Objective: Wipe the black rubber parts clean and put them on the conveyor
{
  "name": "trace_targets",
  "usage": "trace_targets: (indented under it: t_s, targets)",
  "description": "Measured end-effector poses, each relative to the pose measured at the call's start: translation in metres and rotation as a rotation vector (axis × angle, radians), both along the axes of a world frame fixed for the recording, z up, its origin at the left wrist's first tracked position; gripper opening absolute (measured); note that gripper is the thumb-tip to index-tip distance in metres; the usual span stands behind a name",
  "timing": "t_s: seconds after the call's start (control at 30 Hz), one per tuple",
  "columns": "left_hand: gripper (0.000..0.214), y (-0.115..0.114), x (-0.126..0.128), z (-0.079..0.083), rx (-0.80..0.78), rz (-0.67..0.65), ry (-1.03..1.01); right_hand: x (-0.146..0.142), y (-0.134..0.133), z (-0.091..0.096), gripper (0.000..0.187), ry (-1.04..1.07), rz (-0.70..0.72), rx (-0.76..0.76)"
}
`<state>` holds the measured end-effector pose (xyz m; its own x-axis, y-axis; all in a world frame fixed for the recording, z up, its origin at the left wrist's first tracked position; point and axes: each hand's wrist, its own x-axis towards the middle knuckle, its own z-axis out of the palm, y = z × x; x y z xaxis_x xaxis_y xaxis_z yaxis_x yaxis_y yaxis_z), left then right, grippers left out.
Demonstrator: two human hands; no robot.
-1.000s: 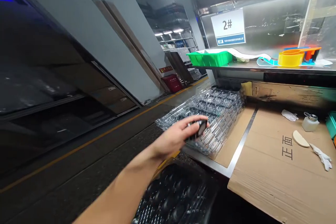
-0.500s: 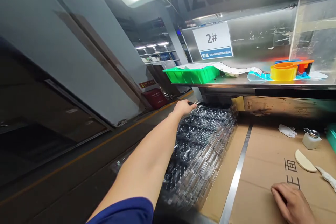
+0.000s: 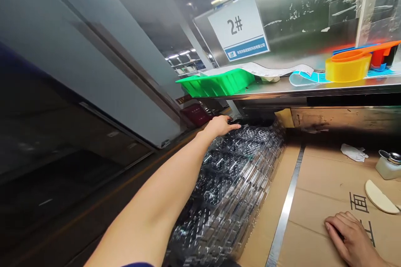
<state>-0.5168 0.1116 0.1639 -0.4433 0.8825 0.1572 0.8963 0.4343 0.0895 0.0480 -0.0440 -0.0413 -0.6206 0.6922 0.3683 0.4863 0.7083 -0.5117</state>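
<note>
While the left hand stretches toward twelve o'clock, its fingers nearly straight, the fingertips meet a small dark object, gripped or not I cannot tell, at the far end of the glinting stack of clear blister trays. The right hand lies open and empty on corrugated cardboard at four o'clock, below a steel shelf carrying a bright green plastic tray.

The worktop carries a cardboard sheet edged by a steel strip, holding a white glove, a dispensing bottle and a cream crescent pad; stacked clear plastic trays occupy the left edge.
</note>
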Motion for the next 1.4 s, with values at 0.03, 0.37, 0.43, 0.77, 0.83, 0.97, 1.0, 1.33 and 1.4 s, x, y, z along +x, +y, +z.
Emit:
trace_targets:
  t_s: [0.03,0.37,0.43,0.77,0.83,0.97,1.0,1.33,1.4]
  targets:
    - [0.082,0.0,0.009,0.001,-0.018,-0.033,0.02,-0.001,0.0,0.0,0.025,-0.002,-0.004,-0.002]
    - [0.086,-0.002,0.075,0.002,-0.011,-0.139,0.124,-0.002,-0.002,-0.002,0.03,-0.067,-0.019,-0.056]
    - [0.091,-0.003,0.092,0.001,-0.015,-0.173,0.115,-0.002,-0.002,-0.003,0.03,-0.069,-0.026,-0.056]
    - [0.088,-0.003,0.155,-0.003,0.048,-0.191,-0.013,-0.002,0.0,-0.003,0.026,-0.014,-0.028,-0.034]
    - [0.091,-0.002,0.166,-0.004,0.002,-0.18,-0.076,-0.002,0.001,-0.003,0.025,-0.006,-0.031,-0.03]
    - [0.092,0.0,0.173,0.013,0.023,-0.166,-0.178,-0.004,0.005,-0.007,0.025,0.0,-0.033,-0.03]
    - [0.092,-0.001,0.173,0.02,0.045,-0.164,-0.188,-0.005,0.005,-0.008,0.025,0.0,-0.04,-0.031]
    - [0.068,-0.052,0.309,0.022,-0.137,-0.757,-0.148,0.031,0.019,0.054,0.026,-0.207,-0.47,0.03]
    - [0.064,-0.066,0.366,0.013,-0.208,-0.953,-0.203,0.048,0.03,0.064,0.022,-0.276,-0.682,-0.013]
